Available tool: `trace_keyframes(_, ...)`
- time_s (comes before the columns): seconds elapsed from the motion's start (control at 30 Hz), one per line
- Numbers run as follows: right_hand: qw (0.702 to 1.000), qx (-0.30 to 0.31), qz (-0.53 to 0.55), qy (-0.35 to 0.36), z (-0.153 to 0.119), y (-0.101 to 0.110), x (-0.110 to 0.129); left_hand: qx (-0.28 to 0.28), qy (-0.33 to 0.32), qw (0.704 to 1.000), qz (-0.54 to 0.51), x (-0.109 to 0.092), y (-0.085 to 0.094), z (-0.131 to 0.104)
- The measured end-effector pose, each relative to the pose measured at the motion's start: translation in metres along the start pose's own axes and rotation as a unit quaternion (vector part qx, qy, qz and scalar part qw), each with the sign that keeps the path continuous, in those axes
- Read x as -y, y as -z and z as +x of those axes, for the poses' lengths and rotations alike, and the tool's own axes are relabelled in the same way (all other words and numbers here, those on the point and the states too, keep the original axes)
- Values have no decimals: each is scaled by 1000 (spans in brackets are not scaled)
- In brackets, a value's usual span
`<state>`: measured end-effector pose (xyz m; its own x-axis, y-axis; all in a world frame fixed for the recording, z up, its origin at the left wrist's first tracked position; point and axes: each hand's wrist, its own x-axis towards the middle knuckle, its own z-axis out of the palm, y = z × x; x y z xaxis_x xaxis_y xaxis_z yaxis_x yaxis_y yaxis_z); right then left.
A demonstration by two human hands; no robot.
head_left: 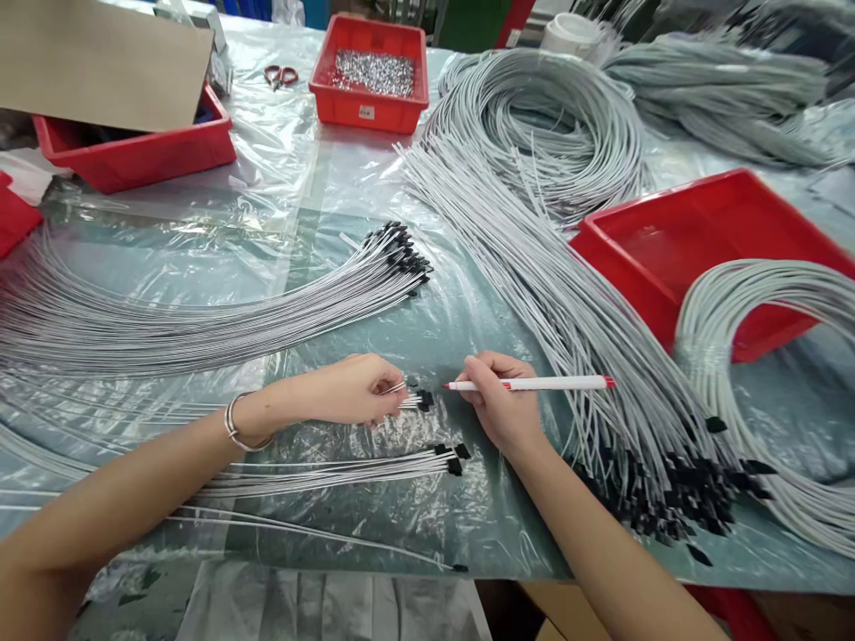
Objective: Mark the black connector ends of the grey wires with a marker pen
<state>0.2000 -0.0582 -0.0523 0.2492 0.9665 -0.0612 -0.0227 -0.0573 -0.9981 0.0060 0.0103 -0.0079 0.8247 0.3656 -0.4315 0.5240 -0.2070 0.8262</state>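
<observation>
My left hand (366, 389) is closed around a few thin grey cables (409, 402), whose black ends stick out to the right of the fingers. A white pen with a red tip (561, 384) is pinched in my right hand (504, 401), its tip pointing left, a short gap from those black ends. Just below my left hand lies a small group of cables (374, 470) with black ends. One more cable (374, 540) rests nearer the table's front edge. Above my left hand spreads a large bundle of black-ended cables (287, 325).
A thick cable bundle (534, 267) runs down the right side, beside coiled cables (601, 116) and a red tray (708, 231). Farther back are a red bin of small metal parts (367, 111), red-handled pliers (281, 77) and a red bin under cardboard (153, 160).
</observation>
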Motion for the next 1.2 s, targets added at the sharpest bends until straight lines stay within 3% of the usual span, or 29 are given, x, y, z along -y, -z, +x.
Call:
trace_keyframes(0.13, 994, -9, 103, -19, 0, -2, 4, -43, -60, 992, 105, -2, 10, -7)
trace_keyframes(0.27, 994, -7, 112, -13, -1, -4, 8, -28, -24, 997, 66, 4, 15, -6)
trace_keyframes(0.37, 994, -11, 108, -5, -1, -3, 5, -9, -38, 999, 23, 9, 15, -2)
trace_keyframes(0.43, 996, -10, 89, 5, -1, -3, 1, -10, -36, 999, -10, 9, 12, 0)
trace_keyframes(0.63, 999, 13, -37, 34, -4, -8, -4, -29, 57, 994, -83, 6, -6, 6)
trace_keyframes(0.8, 983, 9, -169, 65, -6, -15, 5, -46, 46, 997, -38, 3, -9, 7)
trace_keyframes(1.2, 973, 16, -221, 71, -10, -17, 2, -40, 18, 999, -27, 11, -9, 10)
